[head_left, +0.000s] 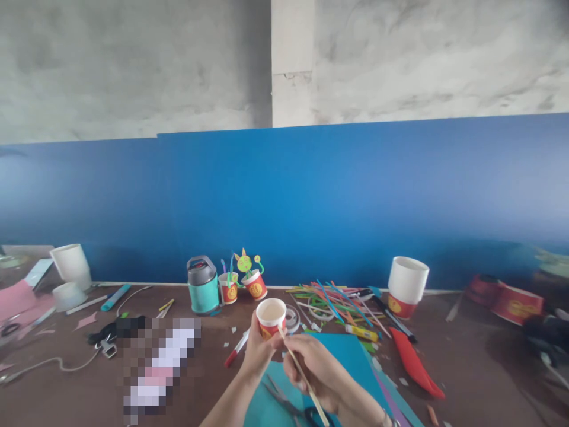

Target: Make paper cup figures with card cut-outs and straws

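Observation:
My left hand (258, 349) is closed around a small red and white paper cup (271, 314), its open mouth tilted toward me. In my right hand (315, 363) is a slim pale wooden chopstick (316, 403), gripped between thumb and fingers. The chopstick's upper tip meets the cup's right side near the rim; whether it pierces the wall I cannot tell. Beneath my hands lie scissors (284, 400) and sheets of blue and teal paper (342, 347). A red-capped white marker (236, 349) rests left of the cup.
Behind stand two decorated cups (256, 289) and a teal flask (203, 293). Coloured pipe cleaners (331, 302), a yellow glue stick (362, 332) and stacked cups (406, 284) are at the right. A red pouch-like piece (413, 362) lies nearer. A blue partition (284, 207) borders the table.

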Demonstrator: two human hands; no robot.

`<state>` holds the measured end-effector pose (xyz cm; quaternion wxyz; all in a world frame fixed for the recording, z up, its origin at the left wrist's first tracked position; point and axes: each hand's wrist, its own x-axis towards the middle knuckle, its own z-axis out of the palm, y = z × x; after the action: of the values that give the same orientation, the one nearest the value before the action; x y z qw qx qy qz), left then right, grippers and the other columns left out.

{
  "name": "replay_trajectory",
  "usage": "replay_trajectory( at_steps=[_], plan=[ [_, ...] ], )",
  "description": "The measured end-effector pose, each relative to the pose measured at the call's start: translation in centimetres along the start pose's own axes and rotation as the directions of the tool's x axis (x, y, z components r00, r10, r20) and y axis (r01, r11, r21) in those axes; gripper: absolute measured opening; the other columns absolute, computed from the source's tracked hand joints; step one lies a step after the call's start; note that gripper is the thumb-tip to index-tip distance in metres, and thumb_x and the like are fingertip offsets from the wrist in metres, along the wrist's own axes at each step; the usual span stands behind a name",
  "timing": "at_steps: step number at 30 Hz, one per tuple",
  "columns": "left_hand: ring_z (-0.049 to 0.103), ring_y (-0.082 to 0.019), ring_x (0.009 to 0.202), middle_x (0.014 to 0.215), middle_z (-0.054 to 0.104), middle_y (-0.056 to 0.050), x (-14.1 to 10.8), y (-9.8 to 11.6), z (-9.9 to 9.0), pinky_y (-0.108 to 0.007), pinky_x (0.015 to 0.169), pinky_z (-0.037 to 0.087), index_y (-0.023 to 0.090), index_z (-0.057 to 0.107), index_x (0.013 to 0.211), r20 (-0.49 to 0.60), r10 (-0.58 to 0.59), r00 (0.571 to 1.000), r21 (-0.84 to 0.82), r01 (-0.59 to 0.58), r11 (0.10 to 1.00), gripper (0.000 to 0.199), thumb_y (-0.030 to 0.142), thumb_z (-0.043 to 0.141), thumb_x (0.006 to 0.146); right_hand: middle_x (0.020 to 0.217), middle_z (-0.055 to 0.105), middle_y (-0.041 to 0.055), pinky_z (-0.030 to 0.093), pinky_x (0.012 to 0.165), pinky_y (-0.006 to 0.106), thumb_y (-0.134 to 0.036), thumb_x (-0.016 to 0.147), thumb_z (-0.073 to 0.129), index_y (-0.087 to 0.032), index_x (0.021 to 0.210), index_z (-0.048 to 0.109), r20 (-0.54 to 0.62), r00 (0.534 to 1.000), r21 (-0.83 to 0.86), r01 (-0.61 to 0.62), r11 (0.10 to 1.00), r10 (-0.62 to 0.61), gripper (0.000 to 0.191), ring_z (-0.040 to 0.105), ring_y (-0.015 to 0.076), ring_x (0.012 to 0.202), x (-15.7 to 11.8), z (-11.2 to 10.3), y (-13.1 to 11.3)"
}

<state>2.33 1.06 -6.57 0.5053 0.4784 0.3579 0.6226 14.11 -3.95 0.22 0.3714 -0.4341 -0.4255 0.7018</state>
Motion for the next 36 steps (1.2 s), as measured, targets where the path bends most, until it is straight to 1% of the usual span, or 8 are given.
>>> replay_trajectory(
  at_steps=[10,16,19,24,27,31,33,36],
  plan=[
    [0.061,-0.017,0.078,0.087,0.066,-0.002,0.1,-0.1,-0.1,-0.029,0.076,0.048,0.020,0.053,0.114,0.031,0.038,0.999,0.032,-0.039,0.999,0.061,0.027,0.077,0.058,0.038,0.038,-0.0099,0.011,0.032,0.018,-0.024,0.075,0.043,-0.015,0.085,0.054,-0.014,0.998,0.118,-0.067,0.991,0.069,0.017,0.026,0.0043,0.027,0.4,-0.1,0.4],
    [0.061,-0.019,0.081,0.090,0.065,-0.004,0.4,-1.1,-0.6,-0.030,0.077,0.048,0.018,0.051,0.114,0.004,0.111,0.994,0.157,-0.110,0.982,0.055,0.023,0.071,0.063,0.042,0.027,-0.0134,0.006,0.033,0.017,-0.028,0.073,0.052,-0.017,0.074,0.051,-0.040,0.999,0.247,-0.006,0.969,0.017,0.011,0.017,0.0011,0.030,0.8,-0.3,1.2],
    [0.061,-0.019,0.083,0.092,0.065,-0.004,0.4,-0.9,-0.5,-0.029,0.078,0.047,0.017,0.052,0.111,-0.017,0.136,0.991,0.225,-0.128,0.966,0.051,0.020,0.069,0.063,0.038,0.029,-0.0130,0.007,0.032,0.018,-0.027,0.074,0.050,-0.018,0.070,0.049,-0.080,0.997,0.185,-0.005,0.983,0.020,0.010,0.019,0.0021,0.027,1.4,-0.5,1.6],
    [0.061,-0.019,0.084,0.093,0.066,-0.004,0.4,-0.6,-0.5,-0.028,0.080,0.046,0.017,0.052,0.112,-0.015,0.179,0.984,0.298,-0.166,0.940,0.053,0.013,0.065,0.061,0.028,0.031,-0.0113,0.005,0.030,0.019,-0.026,0.077,0.048,-0.018,0.061,0.049,-0.183,0.983,-0.104,-0.018,0.994,-0.001,0.018,0.015,0.0023,0.023,2.6,-1.2,2.1],
    [0.062,-0.020,0.087,0.096,0.066,-0.005,0.6,-0.9,-0.7,-0.030,0.081,0.047,0.017,0.049,0.116,-0.011,0.159,0.987,0.259,-0.151,0.954,0.056,0.015,0.067,0.062,0.033,0.028,-0.0126,0.004,0.031,0.018,-0.025,0.077,0.048,-0.016,0.066,0.053,-0.063,0.998,0.078,-0.012,0.997,0.017,0.015,0.015,0.0018,0.026,2.3,-1.8,1.7],
    [0.062,-0.021,0.092,0.103,0.066,-0.008,0.6,-1.1,-0.9,-0.032,0.083,0.047,0.017,0.047,0.118,-0.015,0.126,0.992,0.212,-0.120,0.970,0.059,0.021,0.069,0.064,0.039,0.019,-0.0153,0.004,0.032,0.017,-0.021,0.073,0.051,-0.014,0.075,0.056,0.136,0.990,0.385,-0.081,0.919,0.030,0.008,0.007,0.0017,0.032,1.6,-2.3,1.1],
    [0.062,-0.021,0.091,0.100,0.066,-0.007,0.6,-0.9,-0.8,-0.032,0.083,0.047,0.017,0.047,0.118,-0.012,0.138,0.990,0.226,-0.132,0.965,0.059,0.020,0.069,0.064,0.038,0.020,-0.0147,0.004,0.033,0.019,-0.021,0.075,0.049,-0.015,0.073,0.055,0.095,0.995,0.323,-0.055,0.945,0.025,0.009,0.008,0.0024,0.031,1.8,-2.2,1.3],
    [0.062,-0.020,0.086,0.094,0.066,-0.006,0.4,-0.5,-0.5,-0.030,0.080,0.048,0.017,0.049,0.114,0.001,0.165,0.986,0.269,-0.159,0.950,0.055,0.016,0.068,0.062,0.032,0.029,-0.0110,0.007,0.034,0.020,-0.022,0.079,0.046,-0.017,0.061,0.053,-0.106,0.992,-0.018,0.066,0.998,-0.067,0.021,0.017,0.0036,0.028,2.5,-1.7,2.1]
  ],
)
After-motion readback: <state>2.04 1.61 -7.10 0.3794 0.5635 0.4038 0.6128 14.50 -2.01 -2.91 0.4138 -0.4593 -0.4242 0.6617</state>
